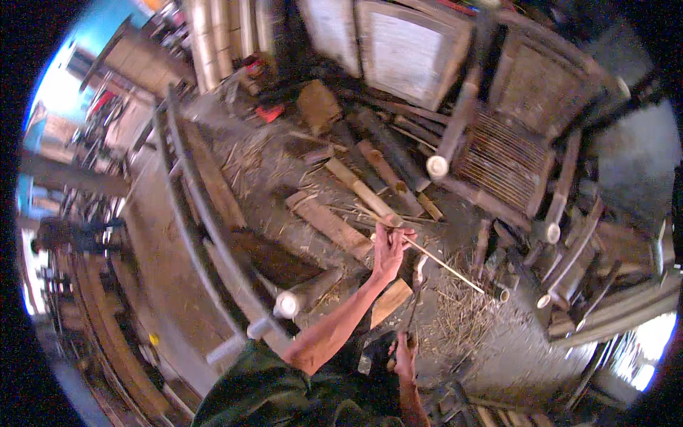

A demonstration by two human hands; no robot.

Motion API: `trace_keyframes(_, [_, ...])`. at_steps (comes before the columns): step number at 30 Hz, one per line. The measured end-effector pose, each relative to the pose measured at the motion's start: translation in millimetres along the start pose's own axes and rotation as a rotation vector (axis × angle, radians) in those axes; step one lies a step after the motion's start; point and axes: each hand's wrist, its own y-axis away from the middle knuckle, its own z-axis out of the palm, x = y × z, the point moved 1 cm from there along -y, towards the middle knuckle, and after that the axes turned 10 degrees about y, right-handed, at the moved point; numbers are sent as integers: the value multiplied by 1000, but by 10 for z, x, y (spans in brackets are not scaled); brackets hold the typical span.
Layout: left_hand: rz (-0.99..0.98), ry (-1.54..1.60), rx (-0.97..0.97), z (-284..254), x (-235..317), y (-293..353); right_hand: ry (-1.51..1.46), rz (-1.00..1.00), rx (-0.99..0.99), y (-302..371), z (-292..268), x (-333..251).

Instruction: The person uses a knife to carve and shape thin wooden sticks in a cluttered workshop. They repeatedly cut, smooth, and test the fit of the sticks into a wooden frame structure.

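My left hand [388, 250] reaches out ahead with its fingers closed round a thin pale bamboo strip [452, 270], which slants down to the right. Closer to my body, my right hand [404, 354] grips the handle of a long narrow knife [415, 295]. Its blade points up and away, apart from the strip, and is slightly blurred. Between my forearms lies a light wooden block [390, 303]. Just beyond my left hand, a split bamboo piece [359, 186] rests among other lengths on the floor.
Shavings [466, 313] litter the floor to the right. A flat plank [331, 224] lies ahead. A bamboo chair [506, 158] stands at the far right, and a long bamboo frame [206, 228] runs along my left. Pale panels [405, 50] lean at the back.
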Motion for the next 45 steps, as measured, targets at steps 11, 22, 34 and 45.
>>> trace_keyframes(11, [-197,277,306,-880,639,2344,-311,-218,216,1287,-296,-1015])
trace_keyframes(22, [719,-1181,-470,-1233,602,4533,-8,-298,220,2032,-1188,998])
trace_keyframes(34, [5,-1480,-349,-2494,879,4964,62,-383,-23,3094,43,470])
trace_keyframes(45, [291,-189,101,-3131,3740,4210,140,-384,122,3167,1382,533])
